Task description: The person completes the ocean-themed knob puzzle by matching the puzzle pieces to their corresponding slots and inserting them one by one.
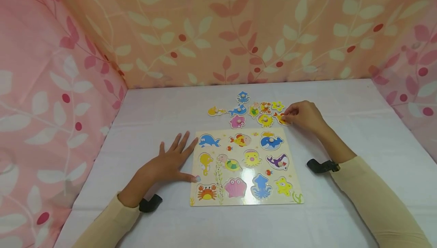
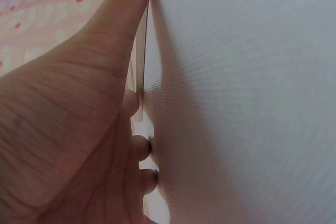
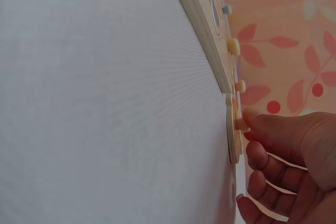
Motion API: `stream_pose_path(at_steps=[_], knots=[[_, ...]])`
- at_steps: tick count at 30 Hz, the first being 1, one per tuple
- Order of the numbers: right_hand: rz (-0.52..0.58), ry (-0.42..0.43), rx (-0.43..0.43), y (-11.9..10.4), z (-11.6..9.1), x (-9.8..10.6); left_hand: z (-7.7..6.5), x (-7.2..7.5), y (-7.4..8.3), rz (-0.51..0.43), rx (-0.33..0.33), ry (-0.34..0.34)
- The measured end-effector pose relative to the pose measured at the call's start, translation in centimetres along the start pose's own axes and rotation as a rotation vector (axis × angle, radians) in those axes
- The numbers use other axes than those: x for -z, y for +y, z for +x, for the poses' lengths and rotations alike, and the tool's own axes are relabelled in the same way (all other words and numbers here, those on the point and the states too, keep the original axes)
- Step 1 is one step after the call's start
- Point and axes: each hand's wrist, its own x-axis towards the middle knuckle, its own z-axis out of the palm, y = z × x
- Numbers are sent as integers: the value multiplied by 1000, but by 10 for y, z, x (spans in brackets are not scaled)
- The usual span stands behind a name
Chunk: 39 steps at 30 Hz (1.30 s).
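A wooden sea-animal puzzle board [image 1: 241, 168] lies flat on the white cloth. My left hand [image 1: 167, 164] is spread at its left edge, thumb and a fingertip touching the board, as the left wrist view also shows from the side. Beyond the board's far right corner, my right hand [image 1: 305, 117] pinches the knob of a red and yellow fish piece [image 1: 280, 118]. In the right wrist view, thumb and fingers of that hand meet at the wooden knob [image 3: 241, 125]. A blue whale piece [image 1: 269, 144] and a purple dolphin-like piece [image 1: 275, 162] sit in the board's right column.
Behind the board lie loose knobbed pieces: a blue squid [image 1: 242, 98], seahorse [image 1: 214, 111], blue whale [image 1: 233, 111], pink shell [image 1: 235, 123], turtle [image 1: 253, 112], crab [image 1: 263, 105], yellow octopus [image 1: 263, 122] and starfish [image 1: 278, 104]. Floral curtains [image 1: 191, 32] surround the table.
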Motion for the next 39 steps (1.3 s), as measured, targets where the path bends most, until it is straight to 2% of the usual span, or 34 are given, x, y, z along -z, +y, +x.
stream_pose_path(at_steps=[8,25,33,39], knots=[[-22,-7,-19,-1,-1,-1,3,-4,-5,3,3,-11],[-32,6,-1,4,1,-4,2,-5,-5,0,0,-2],[-45,8,26,-1,1,-1,1,-6,-6,-1,9,1],[-53,1,15,-4,-4,3,1,-5,-5,-6,-6,4]])
